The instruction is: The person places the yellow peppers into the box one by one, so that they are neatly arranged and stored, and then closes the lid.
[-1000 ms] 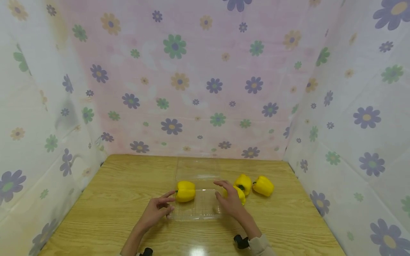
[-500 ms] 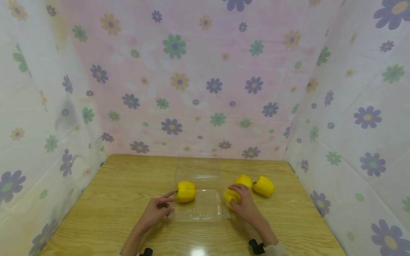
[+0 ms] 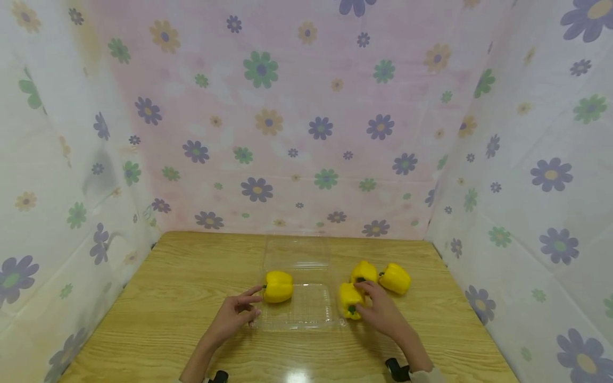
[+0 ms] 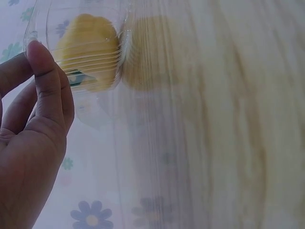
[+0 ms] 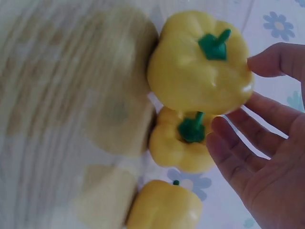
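Observation:
A clear plastic clamshell container lies with its lid folded back toward the wall. Inside its left part sits a yellow bell pepper, seen through the ribbed side wall in the left wrist view. My left hand pinches the container's near-left rim between thumb and fingertip. Just right of the container, my right hand grips another yellow bell pepper, thumb on one side and fingers on the other. Its green stem faces toward me in the head view.
Behind the gripped pepper rests another yellow bell pepper, and one more bell pepper lies to its right. A wood-grain table carries everything. Flower-patterned cloth encloses the back and both sides.
My right hand has moved right from above the container to the nearest loose pepper and taken hold of it. That pepper has turned, its stem now toward me. The left hand has stayed put.

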A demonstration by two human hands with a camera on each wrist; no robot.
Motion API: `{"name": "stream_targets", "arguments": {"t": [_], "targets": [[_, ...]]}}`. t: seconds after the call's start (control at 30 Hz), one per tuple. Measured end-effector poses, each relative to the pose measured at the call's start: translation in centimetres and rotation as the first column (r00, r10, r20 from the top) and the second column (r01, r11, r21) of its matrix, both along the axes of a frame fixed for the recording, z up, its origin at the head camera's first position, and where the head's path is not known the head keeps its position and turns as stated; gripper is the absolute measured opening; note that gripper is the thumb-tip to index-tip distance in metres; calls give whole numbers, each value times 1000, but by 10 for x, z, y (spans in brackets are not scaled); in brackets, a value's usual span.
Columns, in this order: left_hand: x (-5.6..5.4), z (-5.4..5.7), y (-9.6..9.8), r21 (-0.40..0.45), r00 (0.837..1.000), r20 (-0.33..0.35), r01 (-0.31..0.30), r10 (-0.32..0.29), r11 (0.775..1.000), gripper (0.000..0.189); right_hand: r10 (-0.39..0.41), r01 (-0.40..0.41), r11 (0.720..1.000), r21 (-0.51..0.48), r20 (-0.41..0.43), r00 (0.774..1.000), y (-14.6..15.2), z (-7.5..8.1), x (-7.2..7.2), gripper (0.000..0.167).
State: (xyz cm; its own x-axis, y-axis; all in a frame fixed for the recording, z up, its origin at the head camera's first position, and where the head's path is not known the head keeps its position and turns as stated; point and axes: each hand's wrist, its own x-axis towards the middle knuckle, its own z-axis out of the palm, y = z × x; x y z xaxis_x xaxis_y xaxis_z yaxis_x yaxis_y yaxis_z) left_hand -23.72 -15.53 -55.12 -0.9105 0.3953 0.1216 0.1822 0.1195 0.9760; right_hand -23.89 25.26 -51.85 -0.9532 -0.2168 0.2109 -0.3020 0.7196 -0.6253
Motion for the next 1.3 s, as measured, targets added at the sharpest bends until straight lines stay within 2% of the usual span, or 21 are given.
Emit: {"name": "stream_targets", "arguments": {"t": [0.1, 0.27, 0.43, 0.63, 0.8, 1.07, 1.3], "targets": [[0, 0, -1, 5, 1000, 1, -3, 3, 1000, 43, -10, 9, 998, 54, 16, 1000, 2, 5, 1, 38], [0, 0, -2, 13, 1000, -6, 9, -9, 1000, 43, -11, 10, 998, 65, 8, 1000, 7, 12, 4, 30], [-1, 0, -2, 9, 1000, -7, 13, -13, 1000, 42, 63, -63, 998, -20, -11, 998, 8, 7, 1, 34], [-1, 1, -2, 6, 1000, 10, 13, -13, 1000, 41, 185, -164, 966, -202, 90, 979, 15, -9, -6, 54], [-1, 1, -2, 8, 1000, 7, 13, -13, 1000, 41, 249, -202, 939, -279, 144, 958, 20, -18, -11, 53], [-2, 0, -1, 18, 1000, 1, 15, -15, 1000, 41, 185, -132, 951, -279, 173, 967, 28, -18, -7, 56], [-2, 0, 0, 27, 1000, 3, 8, -8, 1000, 40, 108, -69, 971, -228, 166, 980, 29, -21, -5, 54]]}}
